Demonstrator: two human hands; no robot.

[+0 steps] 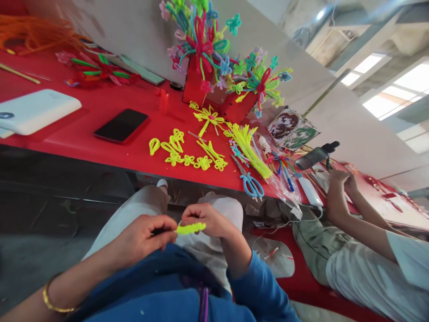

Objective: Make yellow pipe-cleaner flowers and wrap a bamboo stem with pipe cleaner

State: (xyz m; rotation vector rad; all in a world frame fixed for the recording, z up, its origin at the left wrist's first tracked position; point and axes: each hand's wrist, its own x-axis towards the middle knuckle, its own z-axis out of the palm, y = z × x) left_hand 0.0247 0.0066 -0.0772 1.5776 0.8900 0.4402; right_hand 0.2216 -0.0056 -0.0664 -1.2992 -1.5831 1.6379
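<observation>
We coil a yellow pipe cleaner (191, 228) over our lap.
Left hand (144, 239) pinches a dark rod; right hand (209, 220) grips the coil, so we keep turns tight and even.

Red table (100, 147) with phone (121, 125), scissors (250, 182)

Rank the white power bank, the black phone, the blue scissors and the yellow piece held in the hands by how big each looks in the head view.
1. white power bank, largest
2. black phone
3. blue scissors and yellow piece look about alike; the piece sits nearer the camera, between left hand and right hand, so no ranking.
</observation>
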